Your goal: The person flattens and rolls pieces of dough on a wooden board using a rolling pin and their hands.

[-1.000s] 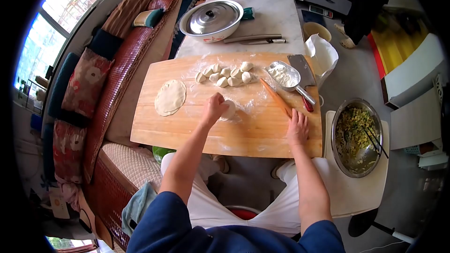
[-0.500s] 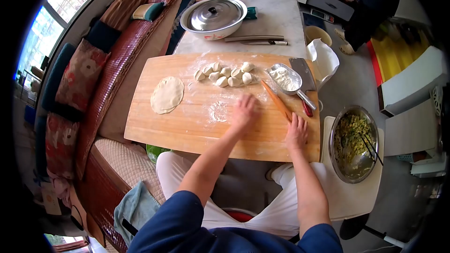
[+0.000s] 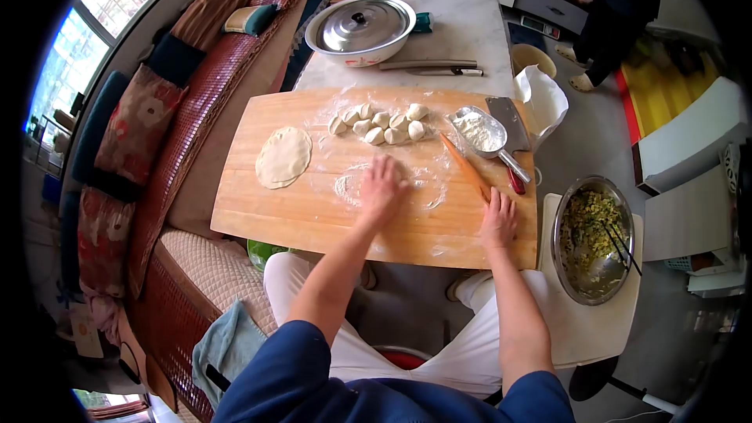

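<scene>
My left hand [image 3: 382, 189] lies flat on the floured wooden board [image 3: 243, 215], fingers stretched out over a smear of white flour [image 3: 345, 188]. At the board's right side my right hand [image 3: 499, 221] rests with its fingers extended, the tips beside the lower end of a tapered wooden rolling pin [image 3: 465, 166] and seeming to touch it. Beyond my left hand sit several small dough pieces [image 3: 393, 136] in a cluster. A flat round dough wrapper [image 3: 283, 157] lies at the left of the board.
A metal scoop of flour [image 3: 479, 132] and a cleaver [image 3: 509, 121] lie at the board's right. A steel bowl of chopped filling with chopsticks [image 3: 591, 240] stands to the right. Behind are a lidded pot [image 3: 360, 29] and a knife [image 3: 446, 72]. Another person [image 3: 627, 0] stands back right.
My left hand has swept left across the board, and the flour is spread wider. My right hand stays by the rolling pin. The other person's arms have shifted toward the bags.
</scene>
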